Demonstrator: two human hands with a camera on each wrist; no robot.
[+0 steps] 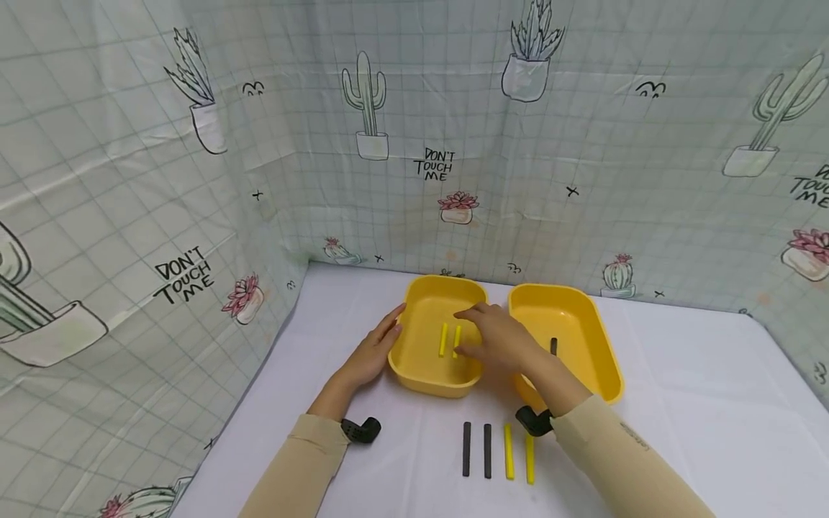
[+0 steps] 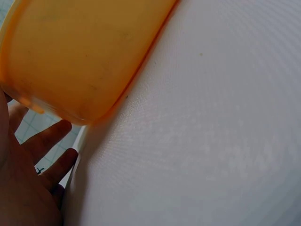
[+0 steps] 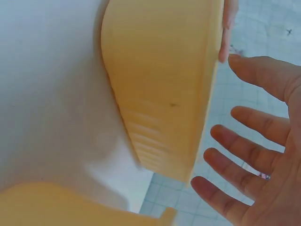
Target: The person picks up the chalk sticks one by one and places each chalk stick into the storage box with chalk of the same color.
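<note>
My left hand (image 1: 372, 352) rests against the left wall of a yellow tray (image 1: 421, 367), its fingers extended along the outside. In the left wrist view the fingers (image 2: 49, 139) are spread beside the tray's corner. Over the right side of this tray reaches my right hand (image 1: 501, 337), thumb and fingers apart. The right wrist view shows its fingers (image 3: 247, 157) loosely straight, with nothing between them, near the tray's rim. Two short yellow sticks lie inside; the left stick (image 1: 443, 339) is in full view, and the right stick (image 1: 457, 337) is just by the right fingertips.
A second yellow tray (image 1: 576, 324) stands to the right, a dark stick (image 1: 553, 346) inside, partly hidden by my right forearm. In front, two dark sticks (image 1: 466, 450) and two yellow sticks (image 1: 509, 451) lie in a row on the white tablecloth (image 1: 401, 460). A printed curtain (image 1: 401, 201) hangs behind.
</note>
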